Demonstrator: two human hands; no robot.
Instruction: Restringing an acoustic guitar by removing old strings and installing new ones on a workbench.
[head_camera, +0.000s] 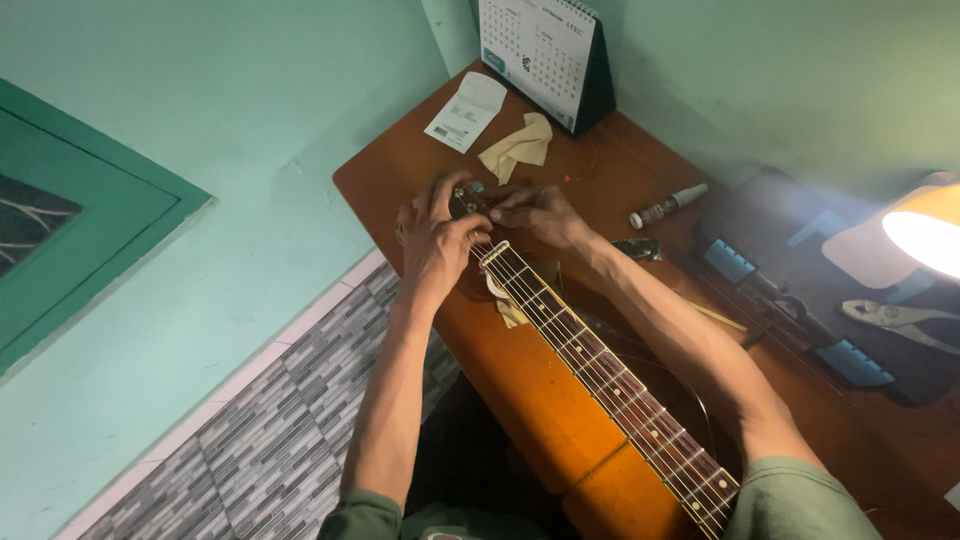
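An acoustic guitar lies across a brown wooden table (520, 380), its dark fretboard (600, 370) running from the lower right up to the headstock (468, 205). My left hand (435, 240) wraps the headstock from the left, fingers curled over its edge. My right hand (540, 212) pinches at the headstock's right side, fingertips meeting near the tuning pegs. Both hands hide most of the headstock. A folded cloth pad (505, 305) sits under the neck.
A desk calendar (545, 55) stands at the table's far corner, with a paper slip (465, 110) and a beige cloth (518, 147) beside it. A small tube (668, 205) lies to the right. Pliers (900, 320) rest on a dark tool mat (800, 290) under a lit lamp (925, 235).
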